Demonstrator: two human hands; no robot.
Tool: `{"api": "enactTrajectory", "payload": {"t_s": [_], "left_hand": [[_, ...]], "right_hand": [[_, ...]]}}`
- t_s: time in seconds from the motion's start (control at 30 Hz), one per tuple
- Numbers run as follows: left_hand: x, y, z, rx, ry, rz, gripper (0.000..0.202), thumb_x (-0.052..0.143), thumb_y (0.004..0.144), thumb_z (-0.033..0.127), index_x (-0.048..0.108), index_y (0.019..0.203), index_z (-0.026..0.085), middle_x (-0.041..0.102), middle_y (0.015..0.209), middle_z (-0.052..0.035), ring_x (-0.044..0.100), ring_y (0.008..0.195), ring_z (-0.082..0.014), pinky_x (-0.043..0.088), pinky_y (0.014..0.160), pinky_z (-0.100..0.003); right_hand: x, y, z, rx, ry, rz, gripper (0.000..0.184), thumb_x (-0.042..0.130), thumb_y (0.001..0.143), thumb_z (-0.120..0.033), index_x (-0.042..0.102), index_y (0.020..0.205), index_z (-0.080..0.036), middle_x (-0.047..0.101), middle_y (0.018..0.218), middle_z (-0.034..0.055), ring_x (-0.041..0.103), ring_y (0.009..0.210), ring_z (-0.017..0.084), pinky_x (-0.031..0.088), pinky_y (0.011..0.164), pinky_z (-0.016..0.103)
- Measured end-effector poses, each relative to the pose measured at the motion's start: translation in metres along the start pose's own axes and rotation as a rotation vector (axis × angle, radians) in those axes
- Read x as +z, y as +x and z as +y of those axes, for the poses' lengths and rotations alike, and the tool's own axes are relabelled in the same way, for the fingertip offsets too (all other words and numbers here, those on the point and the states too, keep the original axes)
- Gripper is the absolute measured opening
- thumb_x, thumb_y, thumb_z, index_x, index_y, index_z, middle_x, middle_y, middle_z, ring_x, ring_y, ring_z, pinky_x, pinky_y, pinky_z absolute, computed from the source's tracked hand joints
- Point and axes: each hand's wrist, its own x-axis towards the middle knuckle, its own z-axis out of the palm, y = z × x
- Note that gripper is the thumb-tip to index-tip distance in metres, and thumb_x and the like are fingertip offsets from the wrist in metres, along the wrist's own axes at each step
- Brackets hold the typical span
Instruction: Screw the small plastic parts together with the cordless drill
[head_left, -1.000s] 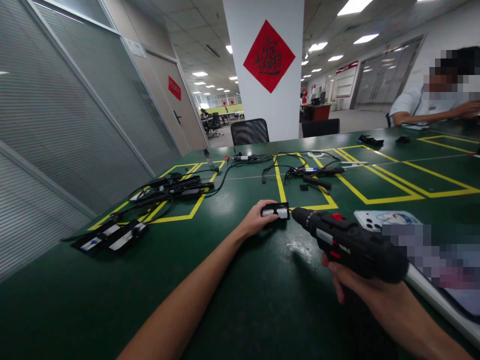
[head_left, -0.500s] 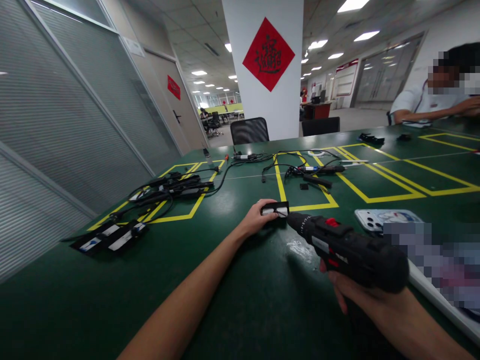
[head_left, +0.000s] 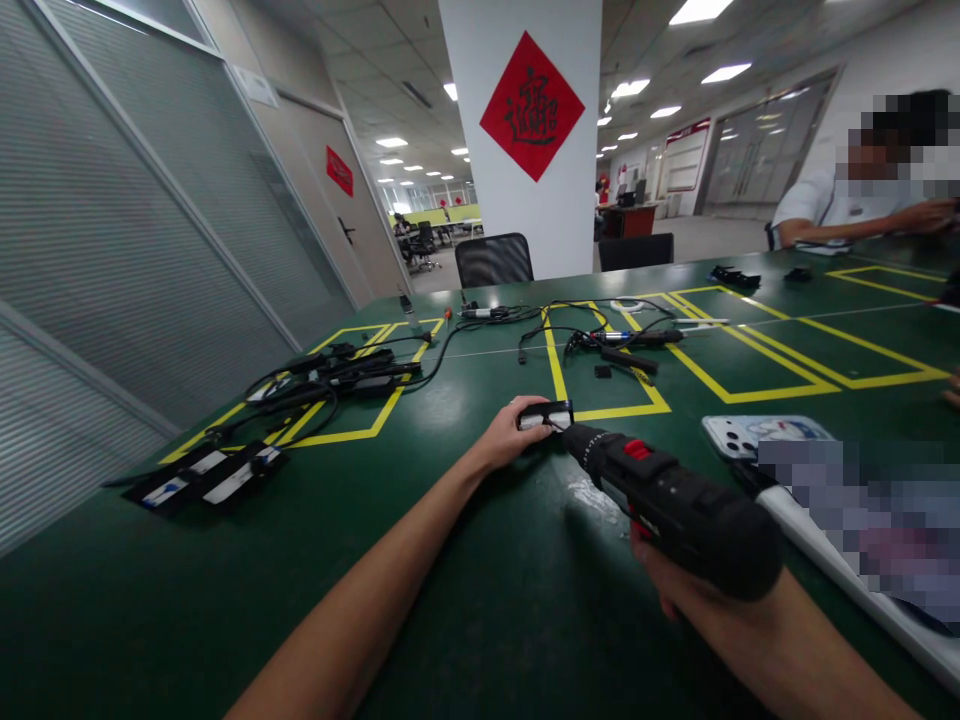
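My left hand (head_left: 512,434) is closed on a small black block with white panels (head_left: 556,412), holding it just above or on the green table; which of the two I cannot tell. Gripped in my right hand (head_left: 671,580) is a black cordless drill (head_left: 667,500) with red details. Its chuck points at the block, and a thin bit reaches the block's near face. Whether the bit sits in a screw is too small to make out. Below the chuck a crumpled clear plastic bag (head_left: 596,497) lies on the table.
Black cabled devices (head_left: 352,375) are piled at the left, with two black-and-white flat pieces (head_left: 240,475) in front. A soldering-iron-like tool (head_left: 637,338) and cables lie beyond my hands. A phone (head_left: 765,430) is at the right. Another person (head_left: 847,215) sits at the far right.
The drill's rear has swung left, and its body has turned slightly in my right hand. The block stays in my left hand. The whole view has shifted a little.
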Motion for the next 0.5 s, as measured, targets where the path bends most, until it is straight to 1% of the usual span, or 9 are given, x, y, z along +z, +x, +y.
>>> {"api": "enactTrajectory", "payload": {"t_s": [0.1,0.23,0.3,0.4,0.5], "left_hand": [[-0.001,0.001,0.000,0.006,-0.002,-0.018,0.051,0.062,0.073,0.033,0.050,0.120,0.017,0.052,0.117,-0.0098,0.054,0.100,-0.0217,0.045,0.086,-0.033],[-0.001,0.002,-0.002,0.020,-0.006,-0.016,0.050,0.064,0.072,0.031,0.051,0.119,0.017,0.053,0.117,-0.0095,0.053,0.102,-0.0220,0.043,0.089,-0.034],[-0.002,0.002,-0.003,0.016,-0.018,-0.014,0.051,0.064,0.071,0.030,0.051,0.118,0.016,0.053,0.117,-0.0098,0.053,0.103,-0.0222,0.043,0.090,-0.035],[-0.001,0.003,-0.004,-0.007,-0.030,-0.021,0.052,0.065,0.071,0.030,0.050,0.119,0.016,0.053,0.117,-0.0100,0.054,0.101,-0.0216,0.044,0.088,-0.034],[-0.001,0.003,-0.003,-0.013,-0.021,-0.017,0.052,0.065,0.070,0.030,0.050,0.119,0.017,0.053,0.117,-0.0094,0.054,0.100,-0.0212,0.044,0.087,-0.033]], "right_hand": [[-0.002,0.002,-0.004,-0.050,-0.063,0.000,0.027,0.051,0.074,-0.038,0.067,0.093,-0.028,0.059,0.047,-0.0009,0.064,0.056,0.024,0.053,0.055,0.034],[-0.004,0.003,-0.013,-0.069,-0.080,0.026,0.028,0.050,0.073,-0.038,0.067,0.094,-0.031,0.063,0.054,0.0015,0.065,0.066,0.027,0.054,0.057,0.037],[-0.003,0.004,-0.016,-0.062,-0.065,0.046,0.030,0.049,0.073,-0.039,0.067,0.096,-0.031,0.064,0.057,0.0021,0.066,0.068,0.028,0.054,0.056,0.037],[-0.002,0.004,-0.020,-0.055,-0.035,0.071,0.040,0.050,0.070,-0.038,0.064,0.107,-0.030,0.066,0.062,0.0027,0.066,0.068,0.029,0.054,0.053,0.038],[-0.002,0.003,-0.023,-0.065,-0.005,0.089,0.049,0.050,0.069,-0.034,0.058,0.117,-0.030,0.068,0.069,0.0042,0.066,0.073,0.030,0.054,0.054,0.039]]}}
